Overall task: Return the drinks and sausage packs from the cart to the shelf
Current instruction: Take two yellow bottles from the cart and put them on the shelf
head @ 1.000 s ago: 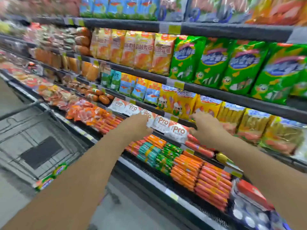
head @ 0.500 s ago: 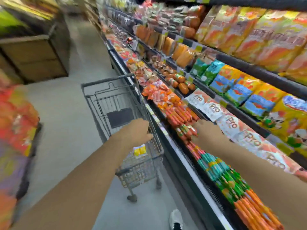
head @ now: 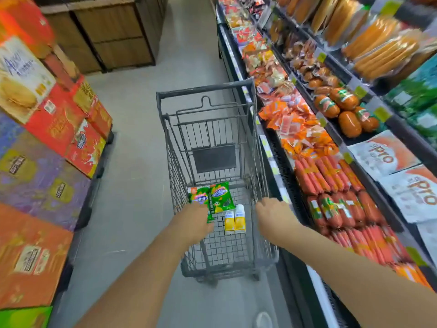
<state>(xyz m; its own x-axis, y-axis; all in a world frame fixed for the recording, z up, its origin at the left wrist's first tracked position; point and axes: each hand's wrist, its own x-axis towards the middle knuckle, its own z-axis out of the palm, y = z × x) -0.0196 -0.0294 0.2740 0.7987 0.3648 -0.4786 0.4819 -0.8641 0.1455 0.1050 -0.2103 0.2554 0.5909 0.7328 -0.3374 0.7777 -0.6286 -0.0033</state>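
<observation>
A grey wire cart [head: 205, 89] stands in the aisle in front of me. On its floor lie two green sausage packs [head: 222, 197], the left green pack [head: 199, 197] partly under my left hand. Beside them lie two small yellow drink bottles [head: 234, 221]. My left hand [head: 196, 221] reaches down into the cart over the left pack's lower edge; its fingertips are hidden. My right hand [head: 274, 214] hovers over the cart's right rim, fingers relaxed, holding nothing. The sausage shelf [head: 272, 162] runs along the right.
Red sausage sticks [head: 326, 176], orange packets [head: 298, 129] and white "Pro" bags [head: 383, 155] fill the shelf tiers close against the cart's right side. Stacked gift boxes [head: 47, 129] line the left. Wooden crates [head: 113, 31] stand at the far end.
My view has swung from the shelf round to the cart. Both hands left the shelf and came down over the cart's near end, empty.
</observation>
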